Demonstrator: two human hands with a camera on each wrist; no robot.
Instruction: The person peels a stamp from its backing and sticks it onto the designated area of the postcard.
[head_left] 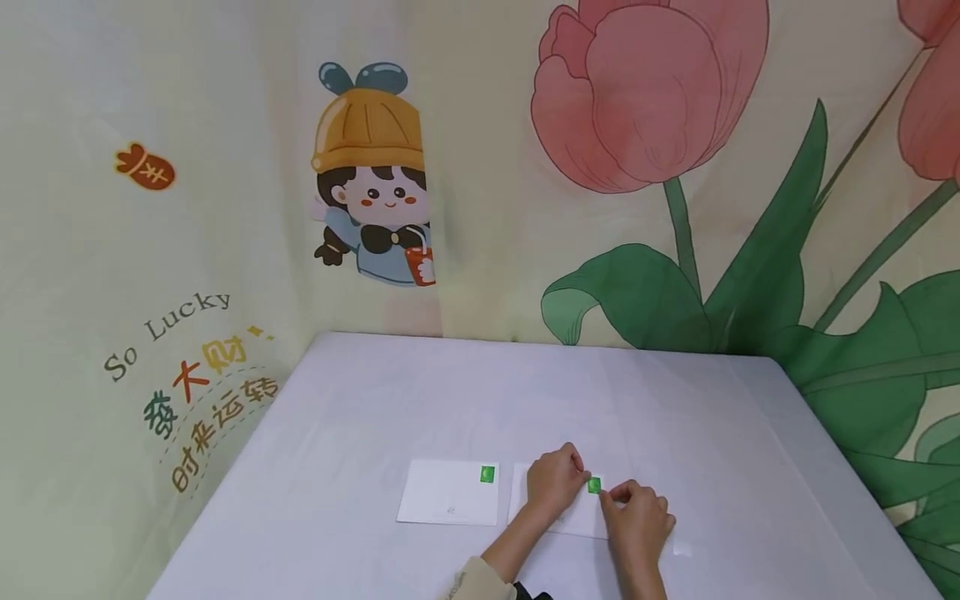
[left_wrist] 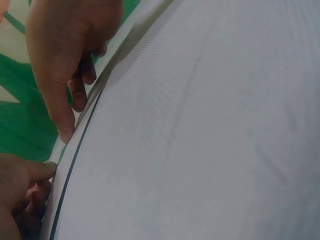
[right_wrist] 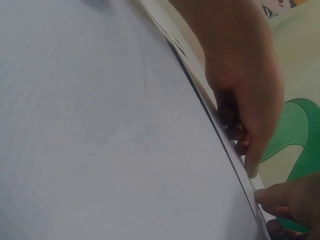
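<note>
In the head view my left hand (head_left: 557,481) lies over a white envelope (head_left: 576,523), its thumb and fingertip pinching the left edge of a small green stamp (head_left: 595,485). At the stamp's lower right corner, my right hand (head_left: 640,518) pinches with thumb and forefinger, the other fingers curled. The stamp is by the envelope's upper right corner, slightly tilted. Between the fingertips of my left hand (left_wrist: 75,60) and right hand (left_wrist: 22,195), the left wrist view shows only a thin green sliver. My right hand (right_wrist: 247,85) meets the left hand (right_wrist: 295,202) in the right wrist view.
A second white envelope (head_left: 448,493) lies just left, with a green stamp (head_left: 487,474) in its upper right corner. A small pale, shiny piece (head_left: 682,548) lies right of my right hand. The white-covered table (head_left: 360,400) ends at a printed backdrop (head_left: 480,167).
</note>
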